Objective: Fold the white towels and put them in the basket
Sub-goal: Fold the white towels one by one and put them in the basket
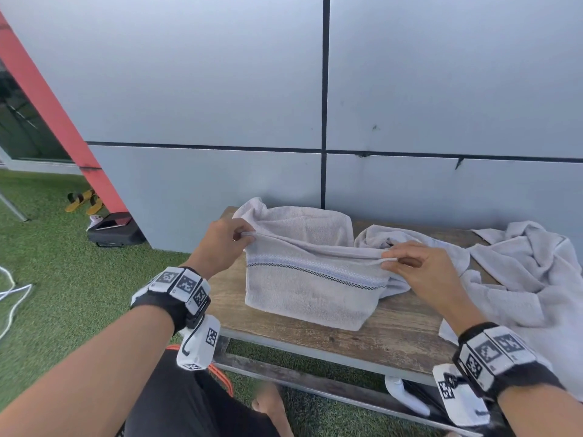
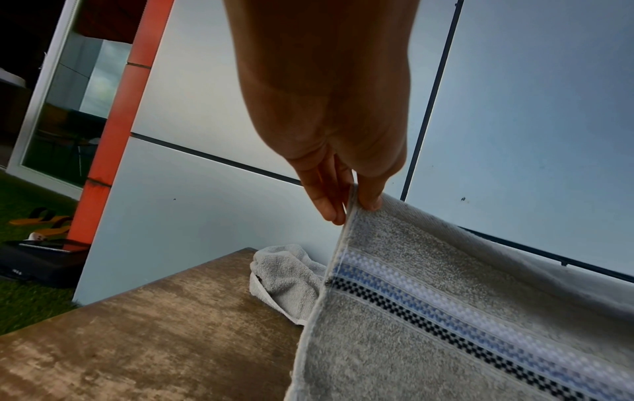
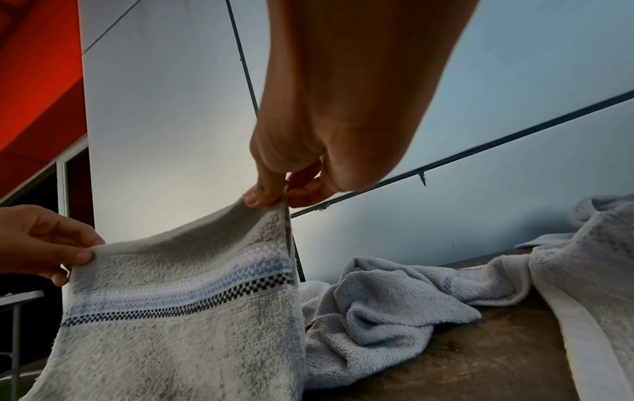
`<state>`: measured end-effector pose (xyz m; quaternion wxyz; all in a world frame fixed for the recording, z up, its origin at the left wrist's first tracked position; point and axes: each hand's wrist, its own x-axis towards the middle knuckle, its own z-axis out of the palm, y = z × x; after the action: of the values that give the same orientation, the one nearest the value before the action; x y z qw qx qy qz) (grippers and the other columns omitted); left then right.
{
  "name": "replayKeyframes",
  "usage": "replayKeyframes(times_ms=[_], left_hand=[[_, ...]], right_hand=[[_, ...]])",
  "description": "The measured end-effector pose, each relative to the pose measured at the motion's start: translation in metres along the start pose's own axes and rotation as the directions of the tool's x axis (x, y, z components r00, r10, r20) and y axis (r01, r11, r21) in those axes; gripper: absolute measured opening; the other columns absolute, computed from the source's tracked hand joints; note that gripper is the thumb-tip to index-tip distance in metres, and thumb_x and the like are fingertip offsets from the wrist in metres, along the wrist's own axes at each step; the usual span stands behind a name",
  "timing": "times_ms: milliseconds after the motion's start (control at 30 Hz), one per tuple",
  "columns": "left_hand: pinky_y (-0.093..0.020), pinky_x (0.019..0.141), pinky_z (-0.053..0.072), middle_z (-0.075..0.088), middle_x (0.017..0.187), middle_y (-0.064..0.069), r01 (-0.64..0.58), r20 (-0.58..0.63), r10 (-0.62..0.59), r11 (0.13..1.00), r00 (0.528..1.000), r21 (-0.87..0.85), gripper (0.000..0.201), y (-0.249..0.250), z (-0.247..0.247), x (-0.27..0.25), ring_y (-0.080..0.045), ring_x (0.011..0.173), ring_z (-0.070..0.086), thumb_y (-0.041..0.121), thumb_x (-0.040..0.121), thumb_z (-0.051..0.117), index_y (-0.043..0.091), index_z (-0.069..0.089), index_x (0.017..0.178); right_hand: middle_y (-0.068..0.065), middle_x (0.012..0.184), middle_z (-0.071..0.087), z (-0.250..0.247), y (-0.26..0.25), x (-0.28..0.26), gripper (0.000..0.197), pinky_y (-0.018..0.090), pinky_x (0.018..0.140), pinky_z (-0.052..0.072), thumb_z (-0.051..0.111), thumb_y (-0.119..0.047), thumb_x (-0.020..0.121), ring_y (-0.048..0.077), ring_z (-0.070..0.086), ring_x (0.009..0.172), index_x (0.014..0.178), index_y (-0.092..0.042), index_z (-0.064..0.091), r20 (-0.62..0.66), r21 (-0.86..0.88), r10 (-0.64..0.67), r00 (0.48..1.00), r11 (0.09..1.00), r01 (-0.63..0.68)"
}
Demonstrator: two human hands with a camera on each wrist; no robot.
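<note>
A white towel (image 1: 310,288) with a blue and black woven stripe lies partly folded on the wooden bench (image 1: 394,329). My left hand (image 1: 235,236) pinches its upper left corner and my right hand (image 1: 396,260) pinches its upper right corner, lifting that edge off the bench. The left wrist view shows my left hand (image 2: 350,206) with thumb and fingers on the towel (image 2: 463,312) hem. In the right wrist view my right hand (image 3: 271,198) pinches the towel (image 3: 192,312) corner. A second crumpled white towel (image 1: 530,272) lies on the bench's right part. No basket is in view.
A grey panelled wall (image 1: 315,105) stands right behind the bench. Green artificial turf (image 1: 63,279) lies to the left, with yellow sandals (image 1: 83,201), a black case (image 1: 113,231) and a white cord (image 1: 12,291). An orange rim (image 1: 220,378) shows below my left wrist.
</note>
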<state>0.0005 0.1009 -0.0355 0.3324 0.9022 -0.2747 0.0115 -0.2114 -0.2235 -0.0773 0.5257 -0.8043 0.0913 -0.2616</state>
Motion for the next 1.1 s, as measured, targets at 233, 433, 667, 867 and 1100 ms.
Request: replayKeyframes(times_ms=[233, 433, 667, 867, 1100], left_hand=[[-0.021, 0.066, 0.049, 0.069, 0.080, -0.004, -0.010, 0.008, 0.010, 1.000, 1.000, 0.007, 0.006, 0.001, 0.001, 0.002, -0.021, 0.077, 0.066, 0.012, 0.090, 0.069, 0.015, 0.074, 0.090], [-0.007, 0.058, 0.042, 0.069, 0.082, -0.008, -0.038, 0.011, 0.038, 0.999, 0.999, 0.023, 0.005, 0.018, -0.010, 0.006, -0.018, 0.073, 0.064, 0.011, 0.090, 0.069, 0.011, 0.074, 0.088], [-0.037, 0.075, 0.052, 0.067, 0.081, -0.009, -0.142, -0.123, 0.131, 0.986, 0.984, -0.083, 0.009, 0.076, -0.069, 0.059, -0.027, 0.077, 0.063, 0.022, 0.092, 0.059, 0.020, 0.059, 0.084], [-0.050, 0.075, 0.056, 0.068, 0.086, -0.020, -0.163, -0.215, 0.140, 0.982, 0.967, -0.095, 0.007, 0.117, -0.102, 0.086, -0.040, 0.078, 0.066, 0.022, 0.099, 0.048, 0.015, 0.050, 0.099], [-0.025, 0.056, 0.039, 0.057, 0.081, -0.005, -0.149, -0.297, 0.141, 0.989, 0.945, -0.003, 0.015, 0.123, -0.095, 0.082, -0.019, 0.068, 0.049, 0.017, 0.100, 0.047, 0.007, 0.056, 0.107]], right_hand=[[0.006, 0.103, 0.072, -0.003, 0.004, 0.001, 0.018, 0.011, 0.087, 0.050, 0.072, 0.001, 0.085, 0.008, 0.068, 0.096, 0.096, -0.011, 0.078, -0.026, -0.044, -0.009, 1.000, 0.999, 0.008], [-0.004, 0.096, 0.074, -0.010, -0.004, 0.012, 0.020, 0.011, 0.079, 0.051, 0.073, -0.006, 0.087, 0.002, 0.066, 0.083, 0.099, -0.021, 0.073, -0.121, -0.115, 0.013, 0.993, 0.993, -0.027], [0.008, 0.088, 0.072, -0.051, -0.082, 0.088, 0.019, 0.046, 0.080, 0.058, 0.066, -0.012, 0.092, 0.031, 0.070, 0.081, 0.088, -0.030, 0.064, -0.136, -0.227, -0.081, 0.987, 0.973, 0.049], [0.018, 0.088, 0.070, -0.066, -0.144, 0.128, 0.006, 0.054, 0.073, 0.057, 0.059, -0.017, 0.097, 0.038, 0.068, 0.069, 0.094, -0.022, 0.055, -0.159, -0.378, -0.198, 0.967, 0.917, 0.126], [0.009, 0.092, 0.069, -0.057, -0.146, 0.128, 0.007, 0.043, 0.081, 0.052, 0.057, -0.016, 0.094, 0.031, 0.065, 0.083, 0.093, -0.022, 0.056, -0.107, -0.478, -0.122, 0.987, 0.877, 0.057]])
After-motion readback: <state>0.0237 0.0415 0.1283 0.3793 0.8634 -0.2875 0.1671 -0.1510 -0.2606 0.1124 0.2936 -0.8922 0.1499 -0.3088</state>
